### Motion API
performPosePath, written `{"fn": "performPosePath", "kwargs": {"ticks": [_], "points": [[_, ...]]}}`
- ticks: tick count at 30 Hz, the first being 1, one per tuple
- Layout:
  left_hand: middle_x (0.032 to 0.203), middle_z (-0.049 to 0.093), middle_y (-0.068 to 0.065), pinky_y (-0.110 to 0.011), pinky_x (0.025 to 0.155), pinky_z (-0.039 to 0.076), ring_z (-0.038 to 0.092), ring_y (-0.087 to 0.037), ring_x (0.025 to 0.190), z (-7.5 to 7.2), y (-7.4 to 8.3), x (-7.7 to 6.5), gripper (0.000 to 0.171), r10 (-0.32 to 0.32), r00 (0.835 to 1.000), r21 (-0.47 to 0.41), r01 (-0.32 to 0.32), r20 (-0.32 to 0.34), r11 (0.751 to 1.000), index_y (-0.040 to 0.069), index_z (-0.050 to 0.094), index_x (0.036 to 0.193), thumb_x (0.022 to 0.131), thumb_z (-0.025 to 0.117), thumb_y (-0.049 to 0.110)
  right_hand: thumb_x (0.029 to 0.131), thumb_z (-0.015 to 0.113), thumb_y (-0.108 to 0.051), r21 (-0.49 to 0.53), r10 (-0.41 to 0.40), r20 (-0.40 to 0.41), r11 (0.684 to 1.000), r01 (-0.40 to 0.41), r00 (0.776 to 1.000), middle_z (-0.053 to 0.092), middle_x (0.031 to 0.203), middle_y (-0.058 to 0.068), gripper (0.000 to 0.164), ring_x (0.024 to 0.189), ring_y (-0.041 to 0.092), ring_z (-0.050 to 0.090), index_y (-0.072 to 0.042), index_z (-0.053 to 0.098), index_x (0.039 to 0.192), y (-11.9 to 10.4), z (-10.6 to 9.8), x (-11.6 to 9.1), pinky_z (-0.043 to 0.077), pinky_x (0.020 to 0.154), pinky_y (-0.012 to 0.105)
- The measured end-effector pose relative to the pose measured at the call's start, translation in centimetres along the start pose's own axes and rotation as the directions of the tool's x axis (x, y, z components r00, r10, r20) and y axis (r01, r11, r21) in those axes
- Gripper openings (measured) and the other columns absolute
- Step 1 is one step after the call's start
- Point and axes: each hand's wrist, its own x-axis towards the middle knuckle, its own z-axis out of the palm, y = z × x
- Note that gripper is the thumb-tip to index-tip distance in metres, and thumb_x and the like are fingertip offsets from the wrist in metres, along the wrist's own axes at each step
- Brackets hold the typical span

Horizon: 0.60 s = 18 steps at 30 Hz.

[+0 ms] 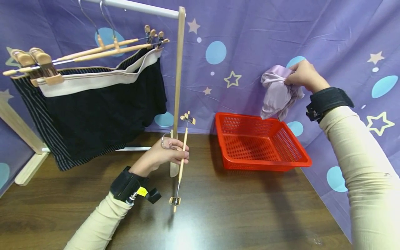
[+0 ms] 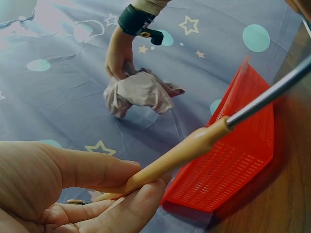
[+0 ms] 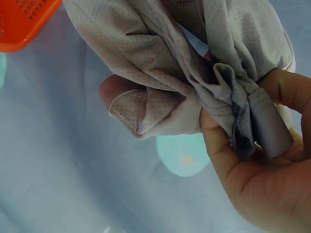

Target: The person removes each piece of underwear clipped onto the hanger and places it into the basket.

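In the head view my left hand (image 1: 164, 154) pinches a wooden clip hanger (image 1: 184, 149) by its middle bar, between thumb and fingers. The hanger is tilted nearly upright, a clip (image 1: 175, 201) at each end, and its metal hook (image 1: 163, 141) curves over the fingers. Off to the right, my right hand (image 1: 307, 74) grips a bunched, pale mauve garment (image 1: 276, 92) that hangs above the back of the red basket. Close up in the right wrist view, the perforated cloth (image 3: 160, 53) gathers between thumb and fingers (image 3: 221, 145); its shape is hidden by folds.
A red plastic basket (image 1: 265, 165) stands on the wooden table (image 1: 237, 208) against the patterned purple curtain (image 1: 250, 34). On the left is a rack with a wooden post (image 1: 178, 69) and white rail (image 1: 143, 7). Black clothes (image 1: 106, 114) with pale waistbands hang there from two clip hangers (image 1: 109, 50).
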Motion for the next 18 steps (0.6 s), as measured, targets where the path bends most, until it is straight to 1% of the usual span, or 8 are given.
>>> {"fn": "performPosePath", "kwargs": {"ticks": [4,6,8,10,12,14,15,18], "points": [[0.088,0.076,-0.01,-0.028,0.071,0.062,0.073,-0.01,0.073,0.1,0.0,0.0,0.025,0.0,1.0,-0.002,0.0,0.005,1.0,-0.013,0.061,0.113,0.093,0.067,0.002,0.073,0.07,-0.007,-0.007,-0.013,0.029,1.0,0.014,0.999,0.04,0.05,-0.013,0.033,0.058,0.011,0.041,-0.022,0.05,0.051,1.0,1.1,0.2,0.037,0.05,0.024],[0.088,0.076,-0.011,-0.028,0.071,0.062,0.073,-0.01,0.073,0.1,0.0,0.0,0.025,0.0,1.0,-0.004,0.0,0.005,1.0,-0.013,0.061,0.113,0.093,0.067,0.002,0.073,0.07,-0.007,-0.007,-0.015,0.048,1.0,0.015,0.999,0.042,0.048,-0.015,0.029,0.056,0.01,0.042,-0.02,0.054,0.052,1.6,1.5,0.3,0.037,0.049,0.023],[0.086,0.076,-0.008,-0.027,0.071,0.062,0.073,-0.009,0.073,0.1,0.0,0.0,0.025,0.0,1.0,-0.001,0.0,0.004,1.0,-0.013,0.061,0.113,0.093,0.067,0.001,0.072,0.07,-0.006,-0.002,-0.011,0.068,1.0,0.012,0.998,0.046,0.048,-0.015,0.019,0.055,0.009,0.044,-0.015,0.061,0.057,2.1,2.1,0.4,0.039,0.049,0.023],[0.086,0.076,-0.007,-0.027,0.071,0.062,0.073,-0.009,0.072,0.1,0.1,-0.1,0.025,-0.001,1.0,-0.001,0.001,0.002,1.0,-0.013,0.061,0.113,0.093,0.066,0.001,0.071,0.07,-0.004,0.002,-0.004,0.089,1.0,0.004,0.996,0.051,0.051,-0.014,0.004,0.055,0.009,0.047,-0.001,0.07,0.07,2.5,2.6,0.4,0.041,0.05,0.022],[0.086,0.076,-0.008,-0.027,0.071,0.062,0.073,-0.009,0.072,0.1,0.1,-0.1,0.025,-0.002,1.0,0.001,0.002,0.0,1.0,-0.013,0.061,0.113,0.093,0.066,0.001,0.069,0.069,-0.003,0.008,0.005,0.105,1.0,-0.006,0.994,0.054,0.053,-0.013,0.022,0.055,0.009,0.049,0.01,0.072,0.087,3.0,3.3,0.4,0.043,0.05,0.022],[0.085,0.076,-0.008,-0.027,0.071,0.062,0.073,-0.009,0.072,0.1,0.1,-0.1,0.024,-0.002,1.0,0.002,0.002,-0.002,1.0,-0.013,0.061,0.113,0.093,0.066,0.0,0.068,0.068,-0.002,0.007,0.015,0.13,1.0,-0.016,0.991,0.055,0.055,-0.011,0.038,0.056,0.009,0.05,0.014,0.069,0.103,3.6,3.9,0.3,0.044,0.051,0.022],[0.085,0.076,-0.008,-0.027,0.071,0.062,0.073,-0.009,0.072,0.1,0.1,0.0,0.025,-0.003,1.0,0.003,0.003,-0.003,1.0,-0.013,0.061,0.113,0.093,0.066,0.0,0.068,0.068,-0.001,0.006,0.017,0.142,1.0,-0.018,0.99,0.056,0.056,-0.011,0.042,0.056,0.009,0.051,0.014,0.068,0.107,3.8,4.2,0.2,0.044,0.052,0.023],[0.083,0.075,-0.005,-0.028,0.071,0.062,0.073,-0.01,0.072,0.2,0.0,0.0,0.026,-0.006,1.0,0.006,0.006,-0.005,1.0,-0.013,0.061,0.113,0.093,0.067,0.001,0.066,0.067,0.0,0.001,0.029,0.169,1.0,-0.03,0.985,0.056,0.056,-0.01,0.041,0.056,0.011,0.051,0.014,0.068,0.105,4.7,5.3,0.0,0.043,0.052,0.024]]}}
